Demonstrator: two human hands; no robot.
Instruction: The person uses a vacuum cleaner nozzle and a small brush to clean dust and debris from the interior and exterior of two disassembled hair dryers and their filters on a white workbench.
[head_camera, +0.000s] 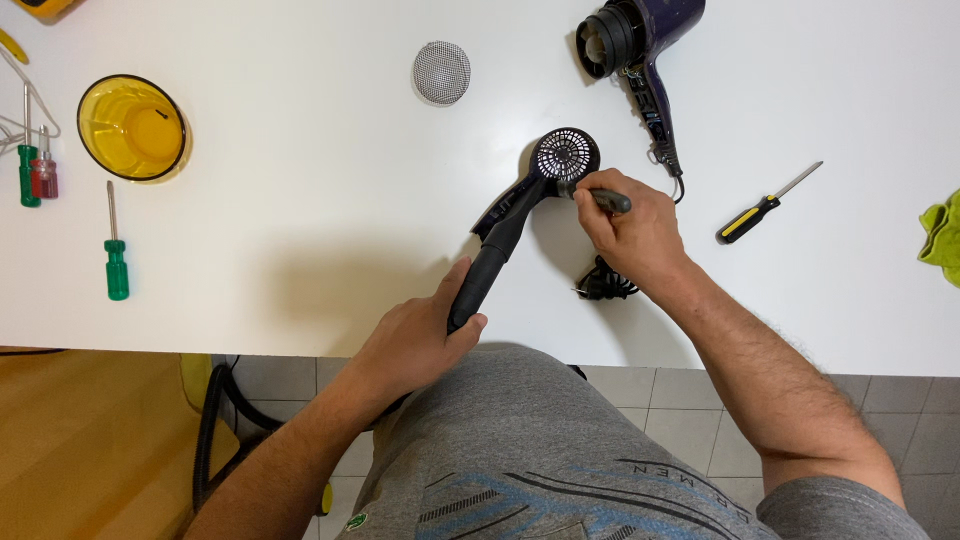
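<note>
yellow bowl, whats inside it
The yellow bowl looks nearly empty: through its clear ribbed wall only one small dark speck shows near the right side, perhaps a screw, too small to tell. Nothing covers the bowl.

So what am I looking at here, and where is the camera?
The camera sits on a person's head, looking down at their own bare hands over a white table. The left hand grips the handle of a black hair dryer shell. The right hand holds a grey-handled tool against its round grille end. Nearby lie another opened hair dryer, a round mesh filter, a yellow bowl, green screwdrivers and a black-and-yellow screwdriver.
</note>
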